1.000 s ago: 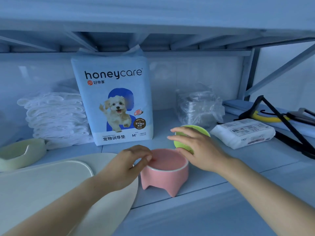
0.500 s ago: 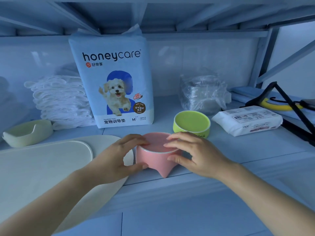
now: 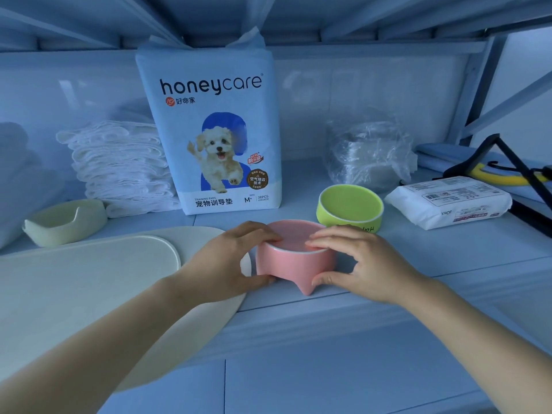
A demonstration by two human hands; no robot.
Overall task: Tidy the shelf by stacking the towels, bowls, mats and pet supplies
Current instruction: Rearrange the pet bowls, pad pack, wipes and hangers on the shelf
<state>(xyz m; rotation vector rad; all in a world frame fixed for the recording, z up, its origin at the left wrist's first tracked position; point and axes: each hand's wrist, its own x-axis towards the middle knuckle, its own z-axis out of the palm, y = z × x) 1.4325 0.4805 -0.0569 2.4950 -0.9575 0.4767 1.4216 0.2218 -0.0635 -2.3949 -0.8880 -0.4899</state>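
A pink footed pet bowl stands near the shelf's front edge. My left hand grips its left side, fingers over the rim and thumb low on the wall. My right hand grips its right side the same way. Just behind it to the right sits a green bowl. A pale cream bowl rests at the left. Two cream mats lie stacked at the front left. A honeycare pad pack stands upright at the back, with folded white towels beside it.
A plastic-wrapped bundle sits at the back right. A white wipes packet lies right of the green bowl. Black hangers and a yellow item lie on blue cloth at the far right. The shelf above hangs low overhead.
My right hand left the green bowl and took hold of the pink bowl's right side. My left hand closed lower around its left side. The camera moved closer.
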